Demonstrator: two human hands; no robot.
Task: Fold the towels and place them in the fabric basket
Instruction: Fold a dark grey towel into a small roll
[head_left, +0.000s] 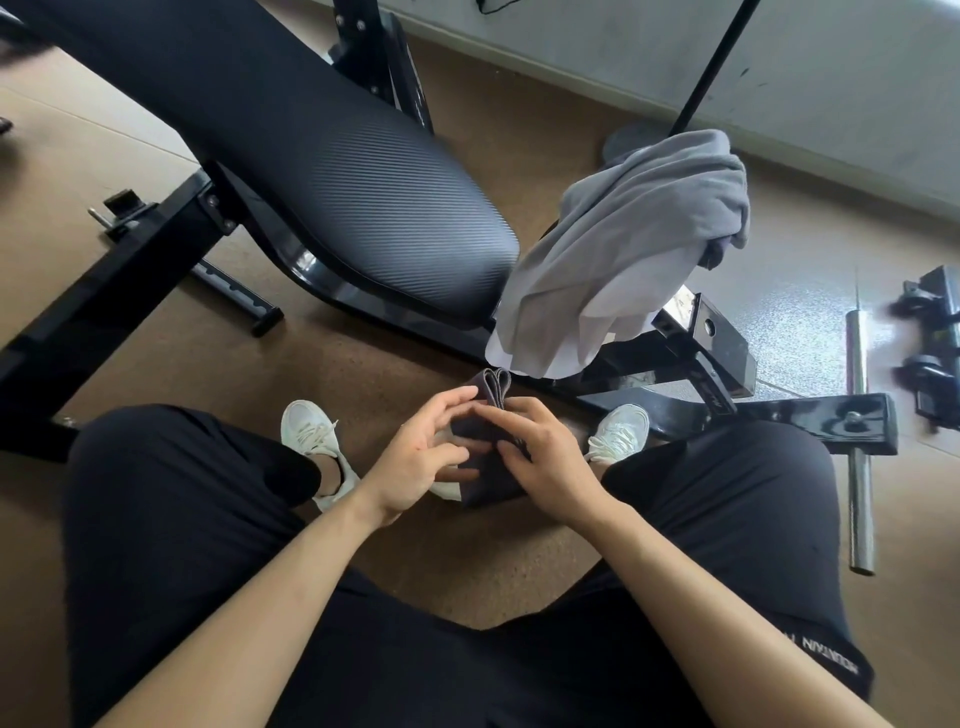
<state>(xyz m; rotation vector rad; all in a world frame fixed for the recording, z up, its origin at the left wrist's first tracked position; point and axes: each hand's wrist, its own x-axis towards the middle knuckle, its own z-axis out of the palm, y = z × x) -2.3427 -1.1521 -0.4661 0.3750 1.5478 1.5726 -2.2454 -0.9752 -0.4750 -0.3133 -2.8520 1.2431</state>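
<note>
Head camera looks straight down at a seated person's lap, and the dark towel (485, 486) sits right between both hands, held up over the floor (363, 384) between the knees. It's already folded down small. The left hand (415, 457) has its thumb on the towel's left edge with the other fingers curved in underneath, a bit spread. The right hand (545, 457) lies over the right side, fingers curled down and pinching the cloth against the thumb. So both hands are clamped on that one towel, not just resting on it.

Edge-wise, the far end shows looped folds poking out past the fingertips, pointing at the bench frame. The near end sticks out below the palms toward the lap. Room is kinda tight up front: the black frame runs just beyond the folds, and the hanging hem of the grey towel (623, 249) is near them, though the two look apart. The grey one is unfolded, draped over the end of the bench (363, 182). Bare brown floor opens up under the hands and back toward the person.

Count: two towels (one dark, one grey), two hands, two white shoes (left shoe (311, 431), right shoe (621, 431)), one bench, and one steel bar (860, 467) lying on the floor off to the right.
</note>
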